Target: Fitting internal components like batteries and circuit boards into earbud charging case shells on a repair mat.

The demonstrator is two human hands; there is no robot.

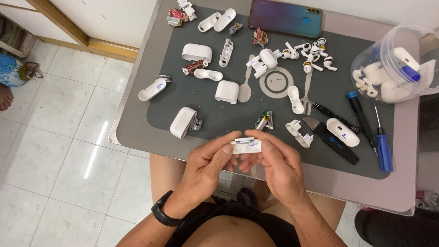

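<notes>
You have one view only, from the camera on your head, so no second view shares any of the scene. It looks steeply down and a little forward over your lap onto the bench (137, 132), whose far edge runs off at 12 o'clock. It sits close: your left hand (206, 162) and right hand (276, 167) fill the lower middle, the grey mat (219, 116) spreads above them, and tiled floor (59, 151) shows at 9 o'clock.
</notes>
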